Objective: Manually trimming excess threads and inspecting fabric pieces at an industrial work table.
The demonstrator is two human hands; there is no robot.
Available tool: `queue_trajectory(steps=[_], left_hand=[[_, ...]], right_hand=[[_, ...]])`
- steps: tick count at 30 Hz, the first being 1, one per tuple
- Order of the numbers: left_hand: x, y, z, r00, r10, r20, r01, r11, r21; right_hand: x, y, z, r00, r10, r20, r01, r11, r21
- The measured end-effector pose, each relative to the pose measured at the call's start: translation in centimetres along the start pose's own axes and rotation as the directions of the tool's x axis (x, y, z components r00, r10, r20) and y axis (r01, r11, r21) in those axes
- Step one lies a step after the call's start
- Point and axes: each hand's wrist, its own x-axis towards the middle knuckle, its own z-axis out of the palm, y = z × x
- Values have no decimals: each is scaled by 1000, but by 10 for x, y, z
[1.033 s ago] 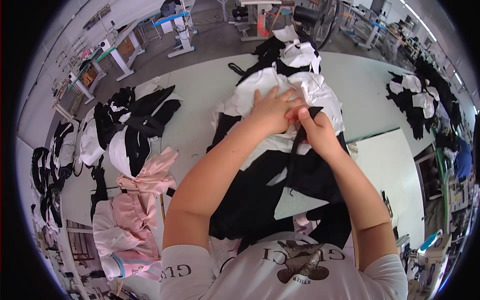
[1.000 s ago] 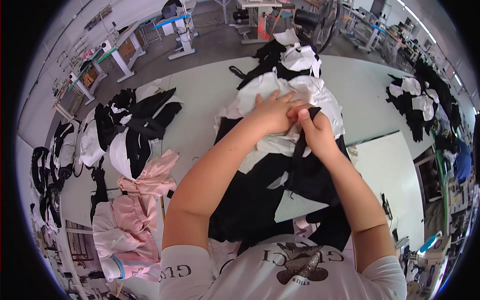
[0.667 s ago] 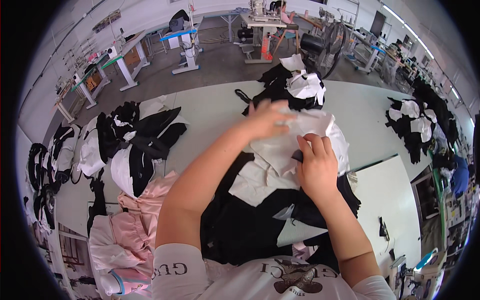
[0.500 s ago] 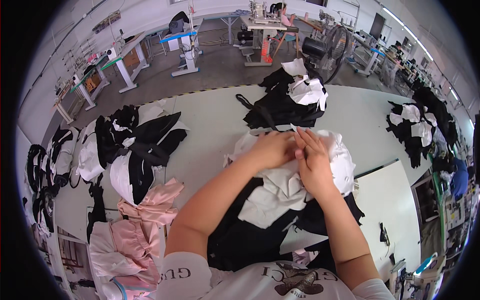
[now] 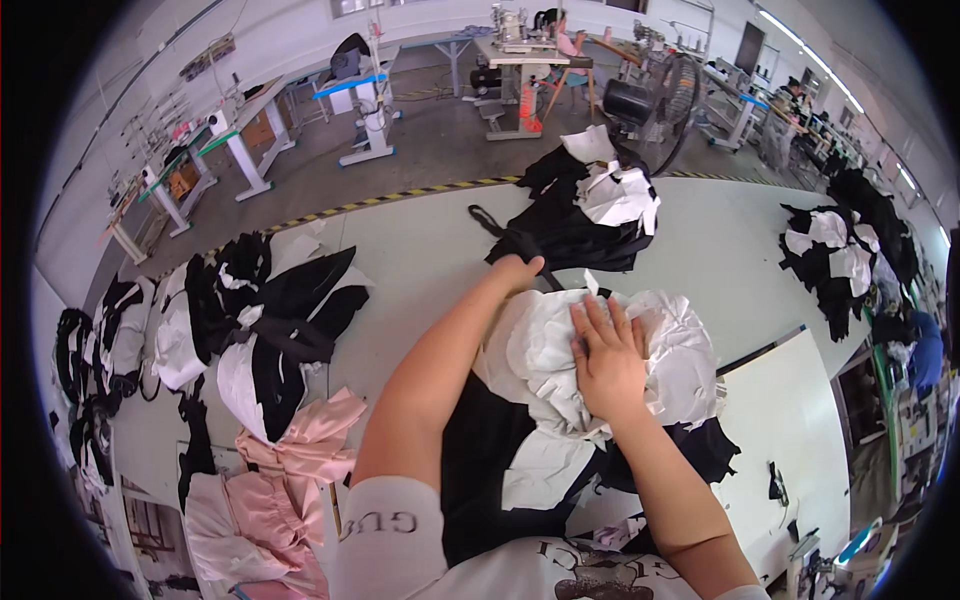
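Note:
A crumpled white bundle of thin, paper-like sheets (image 5: 680,350) lies in front of me over black cloth (image 5: 485,440). My right hand (image 5: 608,368) rests flat on the bundle, fingers stretched and slightly spread, holding nothing. Beyond the bundle's far left edge, my left hand (image 5: 515,273) is closed at the lower end of a black strap (image 5: 548,279); its fingers are partly hidden. That strap runs from a heap of black garments (image 5: 580,235) topped with white pieces (image 5: 618,193). A flatter white piece (image 5: 545,468) lies on the black cloth nearer to me.
The pale table (image 5: 420,250) carries black and white garments (image 5: 290,335) at left, pink garments (image 5: 265,500) at near left and another black and white heap (image 5: 830,260) at right. A white board (image 5: 790,410) lies at right. Behind stand a fan (image 5: 675,110) and sewing tables (image 5: 520,60).
My left hand has left the white bundle and moved up and left to the black strap. My right hand has flattened onto the bundle, which now looks rounder and more gathered.

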Motion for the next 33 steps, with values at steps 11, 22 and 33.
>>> queue_trajectory(steps=[11, 22, 33], left_hand=[[18, 4, -3, 854, 332, 400, 453, -99, -886], [-115, 153, -182, 921, 389, 5, -100, 249, -963], [-314, 226, -136, 380, 916, 126, -902, 398, -166]], right_hand=[[-3, 10, 0, 999, 41, -28, -40, 998, 47], [-2, 10, -4, 998, 47, -28, -45, 995, 89], [-22, 24, -60, 967, 137, -215, 158, 342, 926]])
